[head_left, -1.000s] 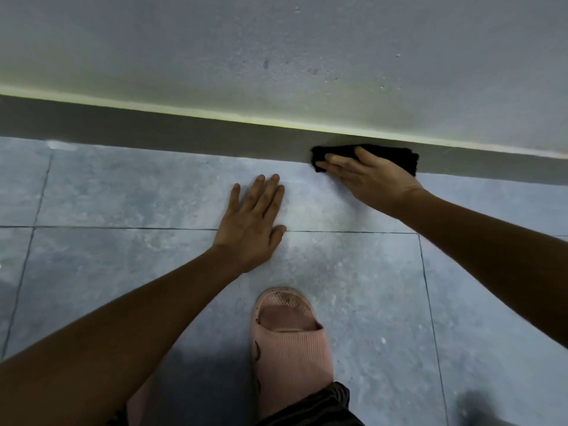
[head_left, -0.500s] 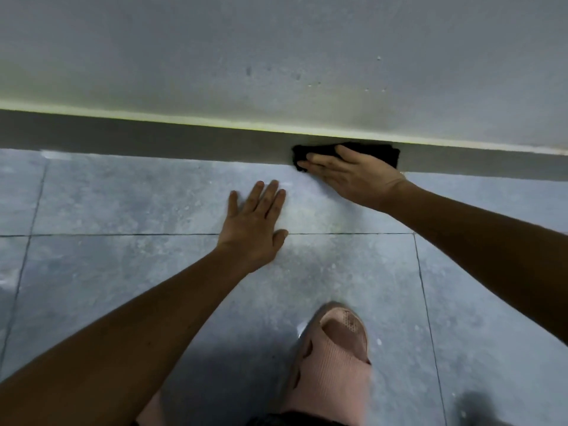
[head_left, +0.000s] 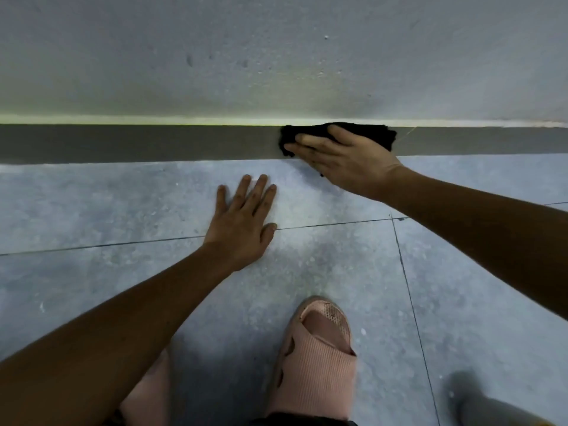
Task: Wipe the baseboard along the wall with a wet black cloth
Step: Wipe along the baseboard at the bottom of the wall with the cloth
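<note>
A dark grey baseboard runs along the foot of the pale wall across the whole view. A black cloth lies flat against it, right of centre. My right hand presses on the cloth with its fingers stretched out to the left, covering the cloth's middle. My left hand rests palm down on the grey floor tile, fingers spread, a short way in front of the baseboard and left of the cloth.
Grey floor tiles with dark grout lines fill the lower view. My foot in a pink slipper stands at the bottom centre. A blurred grey object sits at the bottom right corner.
My right hand has slid the cloth leftward along the baseboard. The foot in the pink slipper has shifted to the right. My left hand has stayed flat on the tile.
</note>
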Demonstrator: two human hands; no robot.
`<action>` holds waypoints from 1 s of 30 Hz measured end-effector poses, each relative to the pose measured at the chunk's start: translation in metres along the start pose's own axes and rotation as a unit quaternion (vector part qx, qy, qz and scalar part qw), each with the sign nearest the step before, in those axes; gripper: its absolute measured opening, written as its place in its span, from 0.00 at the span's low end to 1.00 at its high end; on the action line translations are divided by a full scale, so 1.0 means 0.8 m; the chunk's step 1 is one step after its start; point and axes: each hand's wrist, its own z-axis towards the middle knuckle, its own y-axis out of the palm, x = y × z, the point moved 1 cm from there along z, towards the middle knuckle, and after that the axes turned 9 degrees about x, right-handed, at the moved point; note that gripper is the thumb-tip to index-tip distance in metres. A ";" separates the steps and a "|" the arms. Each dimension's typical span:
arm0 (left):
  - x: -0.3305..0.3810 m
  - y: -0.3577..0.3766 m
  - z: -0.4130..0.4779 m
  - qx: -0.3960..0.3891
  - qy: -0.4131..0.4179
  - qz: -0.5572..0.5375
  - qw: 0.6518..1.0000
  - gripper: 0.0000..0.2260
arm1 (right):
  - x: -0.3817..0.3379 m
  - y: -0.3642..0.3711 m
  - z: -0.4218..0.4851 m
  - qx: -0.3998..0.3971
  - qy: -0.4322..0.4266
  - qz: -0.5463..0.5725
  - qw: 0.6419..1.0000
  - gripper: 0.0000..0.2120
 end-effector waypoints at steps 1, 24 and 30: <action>-0.001 0.001 0.002 0.002 0.002 0.005 1.000 0.29 | -0.003 0.002 0.005 0.008 0.002 0.015 1.000 0.30; 0.002 0.014 0.006 0.028 0.005 0.046 0.999 0.32 | -0.023 -0.032 0.072 0.272 0.666 0.612 -0.328 0.22; 0.004 0.011 0.006 0.023 0.006 0.047 0.999 0.33 | -0.017 -0.007 0.052 0.298 0.721 0.552 -0.294 0.23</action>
